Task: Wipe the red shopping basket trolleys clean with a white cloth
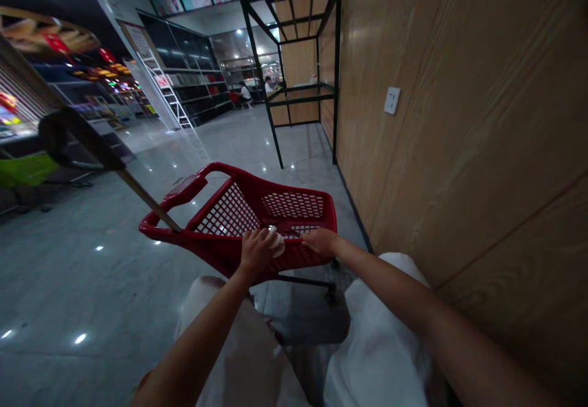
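A red plastic shopping cart (225,244) with lattice sides stands in front of my knees. My left hand (258,249) is closed on a crumpled white cloth (277,241), which it presses against the cart's near rim. The cloth could also be a tissue; its material is hard to make out. To the right, my right hand (320,242) grips the same rim, its fingers curled over the edge. A pole (146,195) with a dark upper part slants down to the cart's handle end.
A wood-panelled wall (441,137) with a socket (392,100) rises close on my right. Ahead stand a dark metal frame (303,97) and a white ladder (168,91). Two people sit far back. A green cart (27,171) is at the left.
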`<state>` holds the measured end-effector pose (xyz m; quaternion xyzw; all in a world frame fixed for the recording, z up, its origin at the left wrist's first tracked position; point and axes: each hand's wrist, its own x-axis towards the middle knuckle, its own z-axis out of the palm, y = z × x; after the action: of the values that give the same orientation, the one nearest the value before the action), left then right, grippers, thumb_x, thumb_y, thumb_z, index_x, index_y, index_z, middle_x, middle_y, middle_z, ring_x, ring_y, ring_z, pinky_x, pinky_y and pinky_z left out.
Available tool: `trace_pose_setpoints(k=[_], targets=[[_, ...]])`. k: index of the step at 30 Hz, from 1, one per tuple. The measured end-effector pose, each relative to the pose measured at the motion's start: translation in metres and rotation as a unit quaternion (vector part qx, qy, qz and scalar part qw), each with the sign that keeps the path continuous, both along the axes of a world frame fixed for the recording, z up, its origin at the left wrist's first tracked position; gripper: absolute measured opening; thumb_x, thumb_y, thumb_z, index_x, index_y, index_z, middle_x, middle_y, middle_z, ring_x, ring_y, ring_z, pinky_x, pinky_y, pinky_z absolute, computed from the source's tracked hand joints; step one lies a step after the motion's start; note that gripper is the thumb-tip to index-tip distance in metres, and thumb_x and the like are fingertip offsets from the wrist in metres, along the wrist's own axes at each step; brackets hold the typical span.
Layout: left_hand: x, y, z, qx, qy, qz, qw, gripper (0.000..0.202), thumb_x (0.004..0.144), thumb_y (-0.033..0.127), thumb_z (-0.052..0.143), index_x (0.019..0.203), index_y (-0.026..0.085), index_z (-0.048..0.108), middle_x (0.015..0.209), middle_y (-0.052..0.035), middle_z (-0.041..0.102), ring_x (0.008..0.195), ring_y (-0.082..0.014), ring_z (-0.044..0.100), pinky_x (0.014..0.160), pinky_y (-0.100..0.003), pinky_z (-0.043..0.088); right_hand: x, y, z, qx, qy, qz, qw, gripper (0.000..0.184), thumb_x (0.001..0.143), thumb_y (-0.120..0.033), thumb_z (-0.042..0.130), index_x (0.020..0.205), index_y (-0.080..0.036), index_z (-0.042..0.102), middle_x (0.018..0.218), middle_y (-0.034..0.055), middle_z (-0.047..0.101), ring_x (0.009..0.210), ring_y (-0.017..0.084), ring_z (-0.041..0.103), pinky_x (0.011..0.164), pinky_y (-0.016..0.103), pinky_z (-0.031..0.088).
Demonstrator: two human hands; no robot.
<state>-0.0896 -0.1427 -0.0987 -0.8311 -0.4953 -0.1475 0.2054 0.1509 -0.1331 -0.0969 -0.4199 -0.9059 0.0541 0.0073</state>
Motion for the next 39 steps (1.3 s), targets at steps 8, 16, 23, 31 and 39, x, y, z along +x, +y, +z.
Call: trace_pose_setpoints(k=[8,16,23,31,39], targets=[[0.032,0.048,0.002,-0.026,-0.013,0.053,0.998,0.035,0.082,0.045,0.055,0.111,0.027,0.058,0.105,-0.0067,0.064,0.093,-0.0238,0.055,0.079,-0.038,0.035,0.007,0.051,-0.013,0.034,0.028,-0.077,0.996,0.036,0.097,-0.040,0.027,0.109,-0.024,0.057,0.101,0.0074,0.070,0.091,0.021,0.066,0.074,0.028,0.048],[0.064,0.086,-0.006,-0.066,0.059,-0.022,0.996,0.044,0.086,0.036,0.052,0.128,0.027,0.045,0.111,-0.0069,0.061,0.096,-0.0227,0.054,0.080,-0.037,0.037,0.019,0.079,-0.022,0.044,0.075,-0.090,0.992,0.035,0.097,-0.040,0.030,0.113,-0.026,0.058,0.106,0.0050,0.069,0.094,0.019,0.065,0.076,0.028,0.049],[-0.019,0.103,0.024,-0.010,0.069,-0.021,0.997,0.034,0.084,0.037,0.052,0.117,0.029,0.056,0.105,-0.0060,0.063,0.092,-0.0227,0.054,0.080,-0.038,0.038,0.018,0.088,-0.042,0.164,0.161,-0.019,0.973,0.042,0.094,-0.020,0.039,0.135,-0.020,0.043,0.134,0.0087,0.051,0.125,0.018,0.047,0.096,0.033,0.045],[0.071,0.095,-0.010,-0.051,0.029,-0.018,0.998,0.049,0.084,0.045,0.052,0.128,0.024,0.047,0.108,-0.0084,0.061,0.096,-0.0240,0.053,0.083,-0.040,0.036,0.017,0.094,-0.053,0.198,0.179,-0.005,0.964,0.044,0.089,-0.010,0.040,0.132,-0.015,0.047,0.135,0.0095,0.050,0.127,0.018,0.044,0.101,0.033,0.043],[-0.023,0.109,0.020,-0.030,0.103,-0.047,0.993,0.036,0.083,0.036,0.053,0.119,0.030,0.054,0.109,-0.0056,0.062,0.091,-0.0219,0.055,0.078,-0.037,0.038,0.018,0.088,-0.048,0.196,0.182,0.008,0.964,0.038,0.090,-0.013,0.043,0.127,-0.017,0.053,0.130,0.0086,0.056,0.124,0.018,0.048,0.098,0.034,0.047]])
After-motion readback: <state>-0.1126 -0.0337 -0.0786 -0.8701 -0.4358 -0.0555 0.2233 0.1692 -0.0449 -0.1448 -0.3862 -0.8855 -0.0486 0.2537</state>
